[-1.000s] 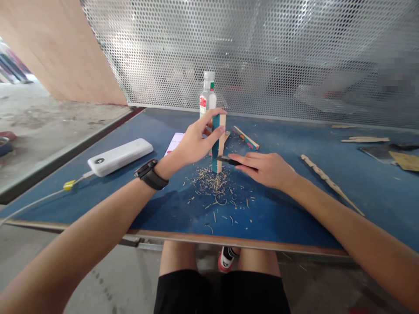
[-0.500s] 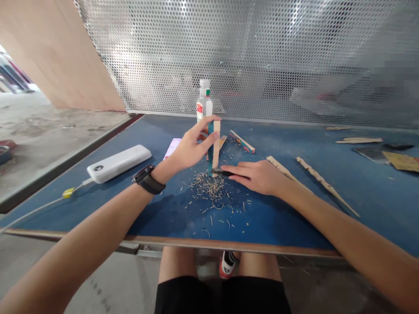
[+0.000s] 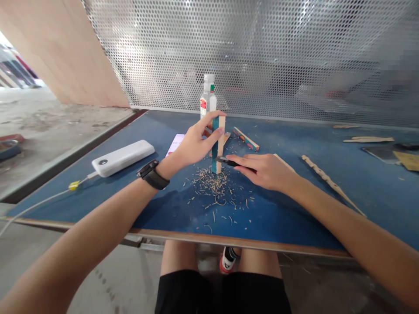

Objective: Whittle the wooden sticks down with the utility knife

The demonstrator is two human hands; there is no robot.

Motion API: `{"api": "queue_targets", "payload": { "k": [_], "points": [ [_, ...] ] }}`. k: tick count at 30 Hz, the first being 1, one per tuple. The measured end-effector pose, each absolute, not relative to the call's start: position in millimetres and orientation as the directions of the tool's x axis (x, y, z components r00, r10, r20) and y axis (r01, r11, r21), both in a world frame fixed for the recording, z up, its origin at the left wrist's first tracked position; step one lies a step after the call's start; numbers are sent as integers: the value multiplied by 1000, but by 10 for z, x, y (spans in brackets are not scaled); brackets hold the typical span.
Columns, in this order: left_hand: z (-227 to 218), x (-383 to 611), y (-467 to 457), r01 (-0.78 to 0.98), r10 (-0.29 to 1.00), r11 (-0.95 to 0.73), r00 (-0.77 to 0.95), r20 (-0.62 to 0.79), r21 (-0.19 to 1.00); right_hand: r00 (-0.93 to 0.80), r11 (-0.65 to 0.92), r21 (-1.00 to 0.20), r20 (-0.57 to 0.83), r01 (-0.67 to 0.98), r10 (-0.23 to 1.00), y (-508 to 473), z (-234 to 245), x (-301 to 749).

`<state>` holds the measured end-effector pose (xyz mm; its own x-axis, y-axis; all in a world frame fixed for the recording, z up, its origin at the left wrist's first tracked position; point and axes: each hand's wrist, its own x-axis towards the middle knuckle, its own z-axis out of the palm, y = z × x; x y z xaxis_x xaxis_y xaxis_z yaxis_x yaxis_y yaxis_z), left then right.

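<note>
My left hand [image 3: 199,138] grips a wooden stick [image 3: 221,140] by its upper part, with bare pale wood on one face and teal paint on another. The stick stands upright on the blue table, its foot among curled wood shavings [image 3: 212,183]. In my right hand [image 3: 262,170] is a black-handled carving knife [image 3: 233,163], pointing left. Its blade lies against the lower part of the stick; the exact edge is too small to make out. Behind my left hand, a clear glass bottle [image 3: 208,93] is partly hidden.
A white power bank [image 3: 124,158] with a cable and a phone [image 3: 176,143] lie to the left. A painted stick [image 3: 246,138] lies behind the hands. To the right are a carved stick [image 3: 330,183], wood strips [image 3: 368,139] and a yellow sheet [image 3: 407,160]. A perforated metal panel [image 3: 262,56] rises behind.
My right hand has moved the knife up the stick, from close to its foot to somewhat higher. My left hand keeps its hold. The whole view has shifted slightly.
</note>
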<state>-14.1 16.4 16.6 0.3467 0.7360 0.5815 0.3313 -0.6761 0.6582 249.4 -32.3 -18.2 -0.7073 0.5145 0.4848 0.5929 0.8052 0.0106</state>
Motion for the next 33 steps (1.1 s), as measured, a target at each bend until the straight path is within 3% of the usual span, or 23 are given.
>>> {"api": "queue_targets", "payload": {
  "k": [9, 16, 20, 25, 33],
  "points": [
    [199, -101, 113, 399, 714, -699, 333, 616, 594, -740, 811, 15, 418, 585, 527, -329, -172, 2532],
    [166, -148, 157, 459, 721, -681, 282, 633, 570, -799, 831, 6, 276, 557, 534, -368, -274, 2544],
    [131, -200, 212, 434, 777, -624, 249, 578, 651, -770, 819, -38, 318, 572, 553, -336, -267, 2525],
    [115, -178, 195, 361, 753, -657, 299, 586, 662, -655, 796, -126, 500, 592, 567, -253, -227, 2566],
    [73, -160, 215, 147, 710, -662, 438, 551, 735, -679, 778, -15, 479, 628, 557, -250, -235, 2567]
  ]
}}
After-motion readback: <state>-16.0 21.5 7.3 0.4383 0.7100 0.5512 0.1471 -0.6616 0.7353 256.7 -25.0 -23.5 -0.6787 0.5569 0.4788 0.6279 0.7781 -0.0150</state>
